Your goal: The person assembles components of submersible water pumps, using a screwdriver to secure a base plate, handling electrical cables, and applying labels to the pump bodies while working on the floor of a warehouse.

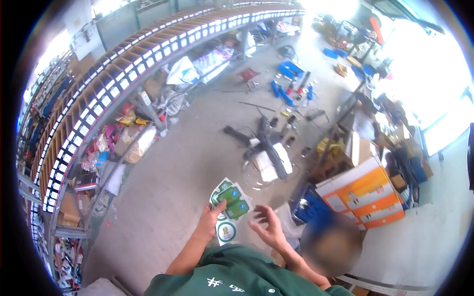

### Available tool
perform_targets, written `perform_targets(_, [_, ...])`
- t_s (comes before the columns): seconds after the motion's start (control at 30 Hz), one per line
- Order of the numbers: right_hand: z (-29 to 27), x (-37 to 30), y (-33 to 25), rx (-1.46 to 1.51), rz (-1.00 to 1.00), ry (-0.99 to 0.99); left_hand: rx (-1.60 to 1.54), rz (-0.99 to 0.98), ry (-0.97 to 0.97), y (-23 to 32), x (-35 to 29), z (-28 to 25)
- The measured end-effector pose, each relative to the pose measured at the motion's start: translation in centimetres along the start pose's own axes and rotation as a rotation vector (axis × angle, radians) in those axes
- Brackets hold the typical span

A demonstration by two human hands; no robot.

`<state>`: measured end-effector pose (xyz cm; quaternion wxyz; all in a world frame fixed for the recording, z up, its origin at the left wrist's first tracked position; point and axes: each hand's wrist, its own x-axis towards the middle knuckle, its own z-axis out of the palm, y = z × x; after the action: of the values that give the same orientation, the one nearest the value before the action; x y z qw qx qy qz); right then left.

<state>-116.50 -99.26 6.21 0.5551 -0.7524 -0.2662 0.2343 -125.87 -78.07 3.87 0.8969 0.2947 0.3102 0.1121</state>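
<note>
My left hand point(211, 218) is closed around several sticker sheets point(233, 198), its thumb lying across their face. Green rectangular labels are printed on the upper sheets, and a white strip with round green-edged emblems point(227, 231) hangs beneath them. Just to the right of the sheets is my right hand point(267, 224), fingers apart and curled slightly, holding nothing. A small gap separates it from the sheets' edge.
Long rows of labelled bins point(113, 89) curve along the left, with bags and clutter underneath. Orange-and-white cartons point(368, 195) stand at the right by a blue crate point(311, 204). Ahead on the floor lie dark straps point(269, 148), metal parts, blue tools and a red stool point(248, 75).
</note>
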Motion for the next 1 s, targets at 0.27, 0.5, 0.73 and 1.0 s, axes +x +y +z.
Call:
perform_targets(0.27, [8.4, 17.6, -2.4, 0.299, 0.290, -0.323, -0.009, 0.084, 0.057, 14.0, 13.6, -2.6])
perform_targets(0.5, [4.9, 37.7, 7.8, -0.036, 0.292, 0.029, 0.085, -0.022, 0.125, 21.1, 34.2, -3.6])
perform_targets(0.73, [-3.5, 65.3, 29.2, -0.664, 0.471, 0.299, 0.281, -0.005, 0.131, 29.8, 62.0, 2.7])
perform_targets(1.0, [-12.1, 79.6, 36.3, -0.799, 0.794, 0.570, 0.618, -0.271, -0.017, 36.1, 89.3, 14.5])
